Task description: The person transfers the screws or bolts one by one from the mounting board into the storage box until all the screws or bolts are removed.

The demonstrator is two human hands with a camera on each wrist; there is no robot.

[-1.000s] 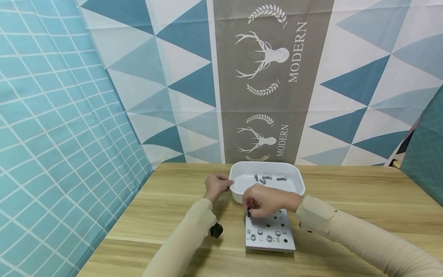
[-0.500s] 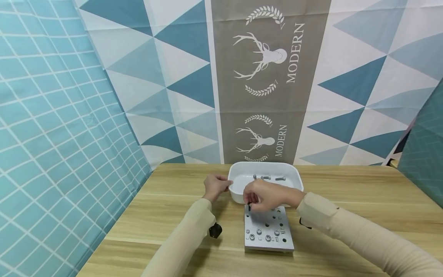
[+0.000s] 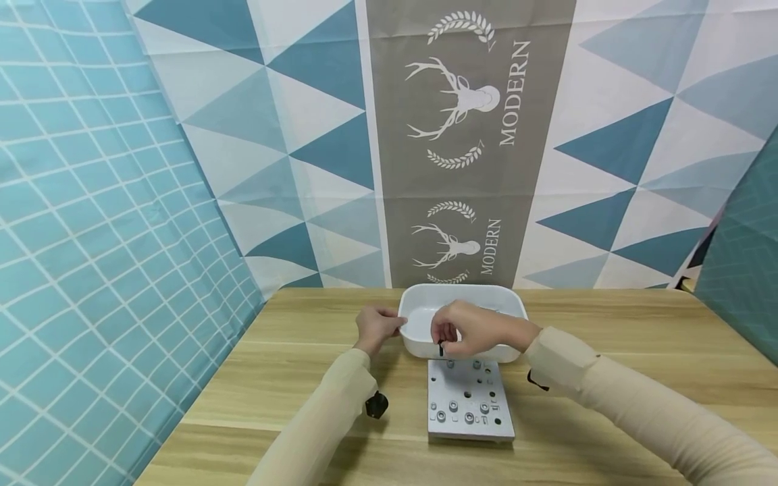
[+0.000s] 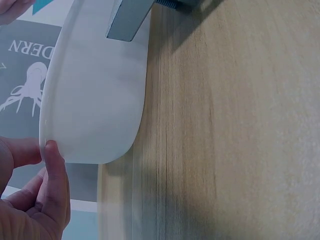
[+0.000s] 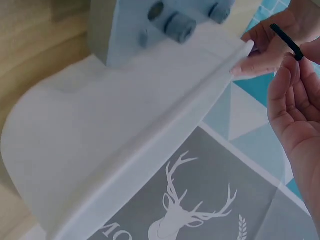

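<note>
My left hand [image 3: 375, 329] pinches the left end of a white plastic bin [image 3: 419, 347], its thumb and finger on either side of the rim [image 4: 46, 125]. My right hand [image 3: 464, 329] pinches a thin black screw [image 5: 286, 41] by one end; its ridged shaft sticks out free of the fingers. That hand hangs over the bin's front rim, just beyond a grey metal block [image 3: 450, 388]. Several socket-head screws [image 3: 452, 406] sit in the block's upper face, among open holes. The right hand hides most of the bin's inside.
The block lies on the wooden table [image 3: 292, 391] right in front of the bin. A patterned cloth [image 3: 328, 155] hangs behind the table, and a blue checked one [image 3: 121, 223] stands along the left side.
My right hand has lifted the black screw away from the block's far left corner and moved it back over the bin's front rim. The left hand keeps its grip on the bin.
</note>
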